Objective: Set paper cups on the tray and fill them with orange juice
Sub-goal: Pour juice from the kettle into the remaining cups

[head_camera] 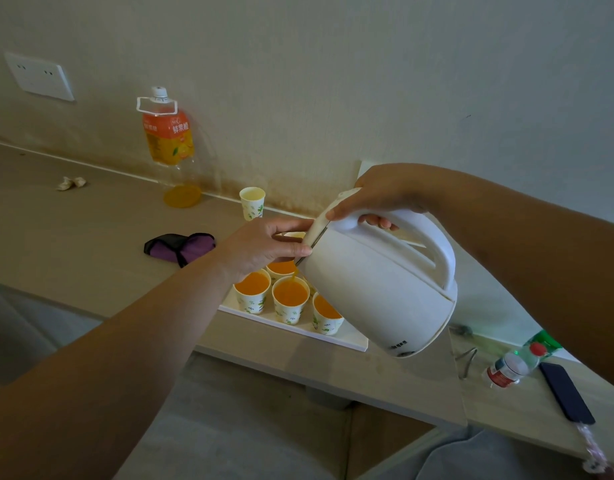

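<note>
**A:** Where is the kettle?

**B:** The white kettle (378, 289) hangs tilted above the tray (347, 337), spout down. The right grip (385, 199) is wrapped round its handle. The left grip (267, 247) pinches the front rim by the lid, thumb below and fingers above.

**A:** And the juice?

**B:** A thin orange stream (293, 278) falls from the spout into the middle front cup (290, 301), which is nearly full. The front left cup (251, 294) and the back cup (280, 268) hold juice too. So does the right cup (326, 315), partly hidden by the kettle. All four stand close together on the white tray, which lies on the tabletop (91, 220).

**A:** Anything off the tray?

**B:** One empty cup (252, 203) stands on the tabletop near the wall, apart from the tray. Left of it, the juice bottle (168, 143) stands by the wall with only a little juice at its bottom. A purple pouch (179, 245) lies left of the tray.
</note>
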